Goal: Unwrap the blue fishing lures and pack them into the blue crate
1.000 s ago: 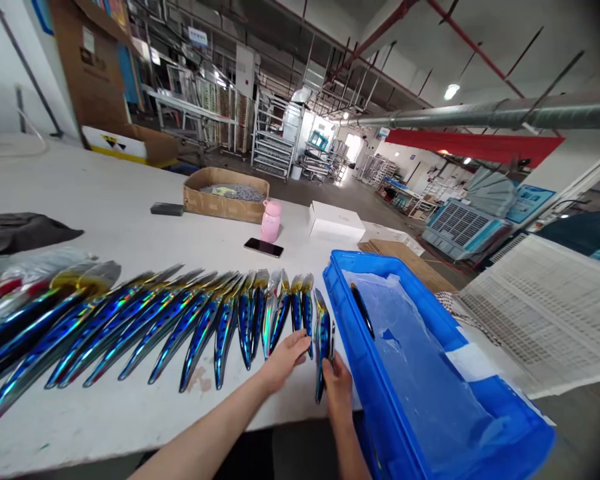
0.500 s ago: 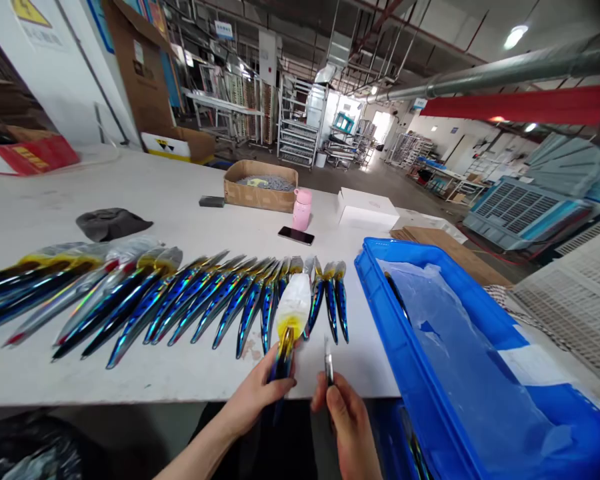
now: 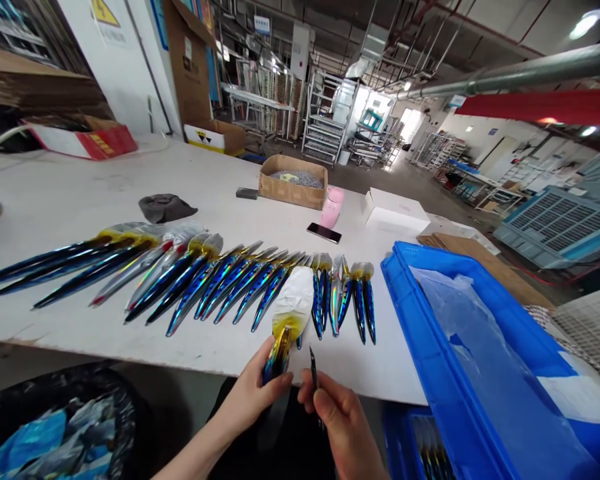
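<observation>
My left hand (image 3: 253,393) is closed round a shiny blue-and-gold fishing lure (image 3: 289,313) with a white wrap on its upper end, held upright over the table's near edge. My right hand (image 3: 337,417) pinches a thin dark blade-like tool (image 3: 313,368) just right of the lure. A row of several iridescent blue lures (image 3: 205,280) lies fanned on the white table (image 3: 80,193) beyond both hands.
A blue plastic crate (image 3: 405,300) lined with clear film stands at the right. Farther back on the table are a cardboard box (image 3: 293,183), a pink bottle (image 3: 332,208), a phone (image 3: 324,233), a white box (image 3: 395,210) and a dark cloth (image 3: 165,207). A black bag (image 3: 55,420) sits lower left.
My left hand picked one lure out of the row and drew it toward me. My right hand came off the table with the thin tool. The camera swung left.
</observation>
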The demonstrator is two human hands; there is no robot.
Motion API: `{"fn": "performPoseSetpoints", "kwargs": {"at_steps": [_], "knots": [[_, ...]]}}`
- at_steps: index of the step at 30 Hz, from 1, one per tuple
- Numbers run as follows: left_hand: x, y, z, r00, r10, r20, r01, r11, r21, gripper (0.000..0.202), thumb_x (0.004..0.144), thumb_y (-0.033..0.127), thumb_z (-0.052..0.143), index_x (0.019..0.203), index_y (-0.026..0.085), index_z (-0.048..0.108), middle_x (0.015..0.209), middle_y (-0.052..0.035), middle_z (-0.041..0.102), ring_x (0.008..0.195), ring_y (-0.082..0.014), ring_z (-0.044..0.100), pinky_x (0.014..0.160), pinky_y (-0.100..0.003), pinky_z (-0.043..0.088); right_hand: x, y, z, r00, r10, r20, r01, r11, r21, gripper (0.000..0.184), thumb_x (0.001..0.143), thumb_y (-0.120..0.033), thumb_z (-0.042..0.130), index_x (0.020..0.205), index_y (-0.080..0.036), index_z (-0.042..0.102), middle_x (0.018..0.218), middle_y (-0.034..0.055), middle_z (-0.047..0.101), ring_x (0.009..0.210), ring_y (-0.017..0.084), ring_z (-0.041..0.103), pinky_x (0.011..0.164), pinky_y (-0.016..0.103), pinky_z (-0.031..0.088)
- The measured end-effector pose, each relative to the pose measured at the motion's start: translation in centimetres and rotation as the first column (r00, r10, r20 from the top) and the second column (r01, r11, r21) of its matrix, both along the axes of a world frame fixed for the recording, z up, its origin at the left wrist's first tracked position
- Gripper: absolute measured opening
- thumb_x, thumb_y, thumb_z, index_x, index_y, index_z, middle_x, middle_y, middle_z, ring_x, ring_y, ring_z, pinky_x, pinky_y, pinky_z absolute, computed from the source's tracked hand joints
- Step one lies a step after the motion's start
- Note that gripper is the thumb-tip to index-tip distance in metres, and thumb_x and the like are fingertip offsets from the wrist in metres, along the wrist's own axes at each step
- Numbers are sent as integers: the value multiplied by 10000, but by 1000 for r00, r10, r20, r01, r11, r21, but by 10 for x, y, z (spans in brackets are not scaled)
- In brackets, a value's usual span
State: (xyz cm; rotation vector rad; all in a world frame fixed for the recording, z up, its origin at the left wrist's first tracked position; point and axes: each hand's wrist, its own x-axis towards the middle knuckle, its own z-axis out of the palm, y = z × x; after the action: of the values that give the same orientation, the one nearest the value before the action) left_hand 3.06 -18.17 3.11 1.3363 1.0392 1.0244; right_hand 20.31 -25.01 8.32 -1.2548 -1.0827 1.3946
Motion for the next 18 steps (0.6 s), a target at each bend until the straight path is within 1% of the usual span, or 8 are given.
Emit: {"fn": "performPoseSetpoints", "kwargs": {"at_steps": [2, 4, 5, 7, 9, 13, 16, 18], "knots": [[-1, 0, -4, 1000, 13, 0, -13, 1000, 0, 620, 692, 470, 714, 1234, 185, 615, 1005, -89, 693, 985, -309, 623, 867, -400, 514, -3, 2, 3, 998, 39, -50, -41, 999, -31, 307, 784, -490, 726, 882, -199, 722, 790, 22, 635, 795, 178, 544, 771, 290, 436], [-2, -1, -8, 1000, 16, -21, -16, 1000, -5, 632, 678, 465, 720, 1233, 182, 610, 1021, -93, 692, 982, -311, 625, 870, -406, 514, -6, 2, 3, 994, 55, -91, -60, 997, -54, 324, 755, -490, 753, 863, -192, 689, 741, 5, 619, 701, 153, 560, 691, 271, 447], [-2, -1, -9, 999, 12, -39, -12, 1000, -6, 629, 676, 458, 717, 1229, 179, 608, 1022, -94, 691, 974, -310, 627, 868, -408, 515, -7, 2, 3, 993, 60, -100, -67, 996, -62, 345, 770, -509, 731, 880, -188, 673, 739, 1, 618, 627, 130, 553, 619, 251, 438], [-1, -1, -9, 996, 3, -85, -3, 1000, -3, 610, 675, 439, 699, 1215, 170, 604, 1019, -99, 689, 951, -307, 631, 867, -413, 514, -9, 2, 0, 994, 69, -90, -75, 995, -62, 376, 828, -544, 653, 921, -179, 648, 767, 3, 617, 497, 79, 499, 481, 205, 370], [0, -2, -6, 991, -9, -133, 12, 1000, 20, 575, 677, 420, 673, 1187, 162, 606, 1003, -102, 685, 924, -301, 632, 863, -416, 513, -9, 2, -2, 996, 67, -62, -70, 996, -52, 390, 866, -549, 599, 952, -171, 647, 781, 2, 605, 443, 45, 432, 411, 181, 284], [4, -1, 4, 983, -31, -182, 50, 993, 103, 491, 696, 373, 616, 1140, 164, 612, 956, -89, 676, 881, -282, 632, 839, -399, 523, -3, 2, -5, 998, 43, -50, -45, 998, -43, 368, 888, -513, 588, 970, -164, 669, 733, -18, 562, 441, 28, 372, 402, 176, 235], [7, 0, 9, 980, -38, -197, 67, 988, 141, 488, 707, 379, 602, 1144, 161, 613, 946, -90, 674, 877, -283, 637, 819, -386, 535, -1, 0, -8, 996, 43, -79, -47, 997, -57, 356, 890, -498, 591, 983, -165, 678, 709, -28, 547, 429, 21, 354, 398, 178, 222], [9, 1, 10, 978, -48, -205, 79, 986, 146, 511, 715, 402, 602, 1163, 155, 612, 974, -102, 679, 897, -291, 642, 829, -389, 541, -1, -3, -12, 995, 40, -96, -46, 997, -64, 360, 889, -500, 592, 991, -166, 681, 698, -31, 544, 422, 18, 346, 394, 177, 214]]}}
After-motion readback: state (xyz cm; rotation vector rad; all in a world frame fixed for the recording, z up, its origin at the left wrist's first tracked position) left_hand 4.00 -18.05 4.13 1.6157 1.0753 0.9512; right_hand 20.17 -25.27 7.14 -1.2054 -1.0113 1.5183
